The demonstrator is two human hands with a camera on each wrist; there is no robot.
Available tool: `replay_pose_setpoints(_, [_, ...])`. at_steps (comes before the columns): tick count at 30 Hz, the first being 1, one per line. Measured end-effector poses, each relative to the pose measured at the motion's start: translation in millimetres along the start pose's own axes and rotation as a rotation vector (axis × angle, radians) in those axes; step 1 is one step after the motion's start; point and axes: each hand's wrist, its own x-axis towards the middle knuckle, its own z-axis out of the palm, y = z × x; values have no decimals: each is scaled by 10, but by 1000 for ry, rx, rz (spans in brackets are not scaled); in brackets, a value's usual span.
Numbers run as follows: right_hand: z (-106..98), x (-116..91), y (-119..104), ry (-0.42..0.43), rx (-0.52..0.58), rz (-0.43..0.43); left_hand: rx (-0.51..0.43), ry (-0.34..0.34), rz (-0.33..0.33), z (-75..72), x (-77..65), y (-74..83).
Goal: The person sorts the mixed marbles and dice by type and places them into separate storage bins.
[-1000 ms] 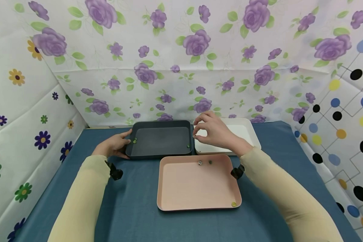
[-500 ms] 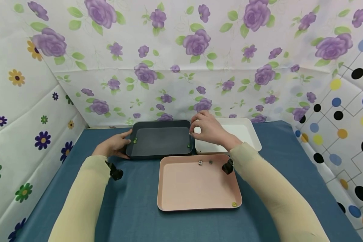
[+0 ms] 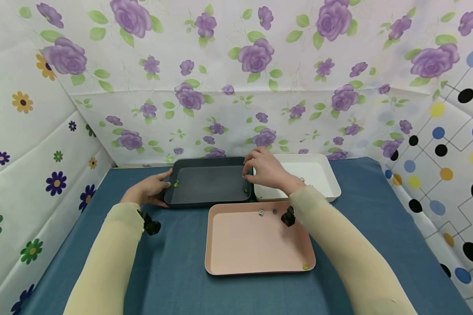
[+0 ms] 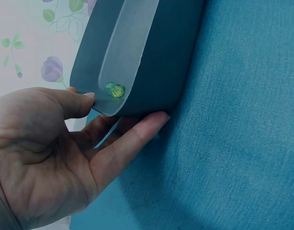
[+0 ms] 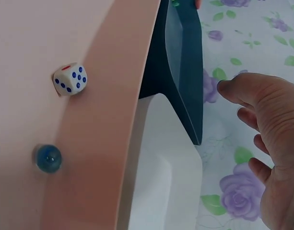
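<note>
My left hand [image 3: 147,189] grips the left end of a dark grey tray [image 3: 205,204], thumb on its rim and fingers against the outer side. Green and yellow glass marbles [image 4: 114,89] lie in that corner, and another green marble [image 3: 246,190] is near the tray's right end. My right hand [image 3: 265,169] is over the seam between the dark tray and a white tray [image 3: 319,164]. Its thumb and fingertips come together on a tiny thing, too small to identify. The right wrist view shows the thumb [image 5: 242,88] but not that thing.
A pink tray [image 3: 256,245] stands in front, holding a white die [image 5: 71,79], a blue marble [image 5: 49,158] and a yellow piece [image 3: 305,266]. A small light piece [image 3: 302,179] lies in the white tray. Blue cloth [image 3: 173,271] covers the table; a flowered curtain [image 3: 228,113] hangs behind.
My right hand has moved left from the white tray to the dark tray's right edge, fingertips still together. The left hand has kept its grip and the trays have not moved.
</note>
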Motion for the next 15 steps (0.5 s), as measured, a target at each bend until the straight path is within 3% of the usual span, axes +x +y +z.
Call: replay_pose_setpoints(15, [174,54,-85,-104,-1,37,-2,-3,6,-6,8,-8])
